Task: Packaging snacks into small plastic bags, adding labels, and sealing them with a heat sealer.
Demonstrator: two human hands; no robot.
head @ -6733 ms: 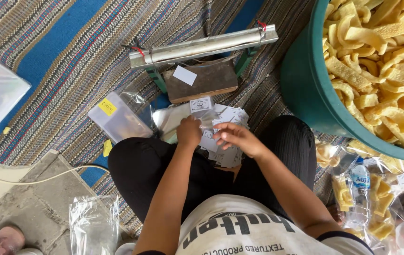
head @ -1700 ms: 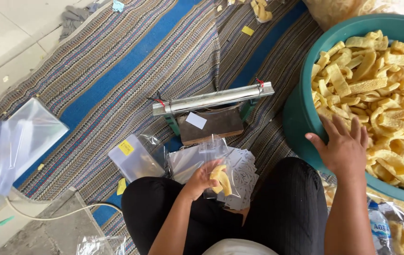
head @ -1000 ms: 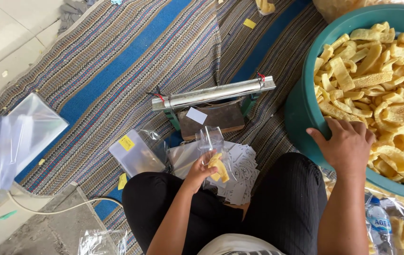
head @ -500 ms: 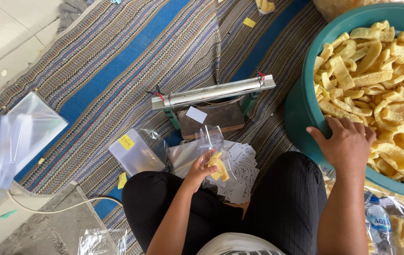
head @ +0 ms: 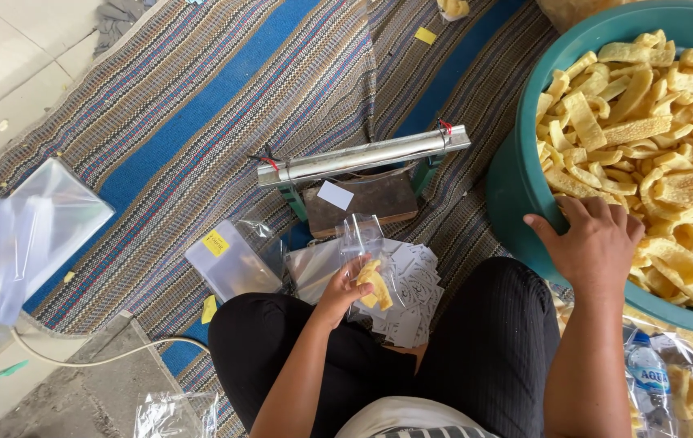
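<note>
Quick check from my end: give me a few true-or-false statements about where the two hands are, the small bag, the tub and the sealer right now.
1. The left hand holds a small clear bag with a few yellow crackers in it. True.
2. The right hand rests on the sealer. False: it is in the green tub, on the yellow crackers.
3. The green tub is almost empty. False: it is heaped with crackers.
4. The metal-bar sealer sits on the striped mat, ahead of the person's knees. True.
5. A stack of small white paper labels lies under the held bag. True.
</note>
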